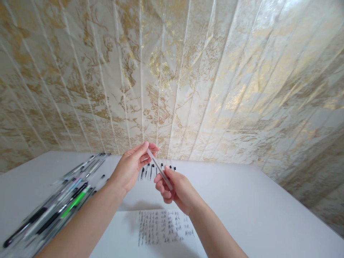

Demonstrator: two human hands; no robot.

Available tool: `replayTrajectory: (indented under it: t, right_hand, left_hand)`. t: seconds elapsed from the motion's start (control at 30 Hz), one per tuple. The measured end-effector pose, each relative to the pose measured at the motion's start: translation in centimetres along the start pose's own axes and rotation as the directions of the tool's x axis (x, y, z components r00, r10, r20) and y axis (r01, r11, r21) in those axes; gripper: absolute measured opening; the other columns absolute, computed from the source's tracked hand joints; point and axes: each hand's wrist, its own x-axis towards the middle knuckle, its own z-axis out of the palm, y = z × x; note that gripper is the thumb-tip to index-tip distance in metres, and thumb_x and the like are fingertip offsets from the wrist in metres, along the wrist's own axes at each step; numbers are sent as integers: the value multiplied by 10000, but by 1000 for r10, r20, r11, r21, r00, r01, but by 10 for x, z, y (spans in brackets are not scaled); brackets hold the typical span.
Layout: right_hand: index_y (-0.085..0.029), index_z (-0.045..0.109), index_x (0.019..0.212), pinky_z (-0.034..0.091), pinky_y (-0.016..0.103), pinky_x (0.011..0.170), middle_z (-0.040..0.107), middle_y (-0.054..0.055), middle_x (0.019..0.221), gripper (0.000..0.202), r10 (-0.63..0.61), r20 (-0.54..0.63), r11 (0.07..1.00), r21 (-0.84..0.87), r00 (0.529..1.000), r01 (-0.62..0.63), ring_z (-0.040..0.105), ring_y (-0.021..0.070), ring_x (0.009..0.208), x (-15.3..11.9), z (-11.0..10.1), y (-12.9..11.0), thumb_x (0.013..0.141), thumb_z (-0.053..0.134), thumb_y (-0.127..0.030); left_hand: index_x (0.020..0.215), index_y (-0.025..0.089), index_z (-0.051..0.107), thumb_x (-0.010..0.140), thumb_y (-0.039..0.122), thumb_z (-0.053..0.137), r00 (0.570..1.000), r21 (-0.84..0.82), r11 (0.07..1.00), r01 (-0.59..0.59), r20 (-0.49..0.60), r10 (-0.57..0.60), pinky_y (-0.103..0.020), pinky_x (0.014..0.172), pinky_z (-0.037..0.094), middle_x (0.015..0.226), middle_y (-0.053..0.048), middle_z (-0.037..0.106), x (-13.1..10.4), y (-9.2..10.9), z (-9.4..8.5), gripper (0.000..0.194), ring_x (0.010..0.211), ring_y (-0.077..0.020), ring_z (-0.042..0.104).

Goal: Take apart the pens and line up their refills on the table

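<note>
Between my two hands a slim translucent pen is held up at a slant above the white table. My left hand pinches its upper end between thumb and fingers. Lower down, my right hand has its fingers closed round the other end. Behind them, a row of clear pens with black tips lies on the table, partly covered by my hands. A sheet of paper with dark handwriting lies below my hands.
A large spread of pens, one bright green, covers the left of the white table. My left forearm crosses over part of it. At the table's far edge hangs a pleated white and gold curtain.
</note>
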Motion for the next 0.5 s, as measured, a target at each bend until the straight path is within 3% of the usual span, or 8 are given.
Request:
replayTrajectory:
  t: [0.17, 0.27, 0.37, 0.43, 0.5]
  right_hand:
    - [-186, 458, 721, 232, 184, 427, 437, -64, 627, 364, -125, -106, 992, -4, 986, 126, 328, 47, 481, -1, 1, -1, 686, 726, -429]
    - [-188, 486, 797, 200, 184, 407, 475, -49, 665, 360, -82, -86, 996, -26, 993, 80, 328, 45, 459, -3, 1, -3, 737, 658, -499]
    - [-163, 536, 814, 139, 192, 400, 411, -68, 568, 381, -36, -3, 999, -23, 999, 36, 226, 36, 413, -2, 1, -2, 815, 526, -544]
    - [-164, 510, 749, 136, 191, 407, 366, -80, 546, 356, -72, -3, 997, -7, 997, 72, 212, 35, 424, -1, 0, 0, 803, 557, -513]
    - [-182, 455, 720, 167, 183, 415, 365, -84, 562, 339, -146, -76, 989, -25, 986, 144, 265, 40, 450, 0, 0, 1, 738, 660, -452]
  left_hand:
    - [765, 192, 699, 719, 435, 677, 1000, -23, 1000, 6, -15, -7, -267, 763, 417, 890, -40, 702, -1, -1, 2, 248, 884, -172, 592]
    - [770, 188, 694, 726, 433, 672, 1000, -24, 1000, 6, -14, -6, -270, 749, 419, 898, -50, 694, -1, -2, 2, 251, 872, -172, 582]
    - [778, 183, 692, 731, 422, 670, 1000, -26, 1000, 11, -9, -12, -273, 743, 425, 901, -54, 691, -2, -2, 3, 245, 856, -169, 580]
    - [779, 182, 694, 726, 416, 677, 1000, -41, 999, 16, -16, -17, -266, 737, 427, 899, -53, 691, -2, -2, 3, 241, 862, -168, 583]
    - [775, 182, 696, 714, 409, 691, 999, -59, 998, 16, -31, -18, -257, 722, 428, 887, -49, 692, -2, -2, 4, 235, 867, -167, 586]
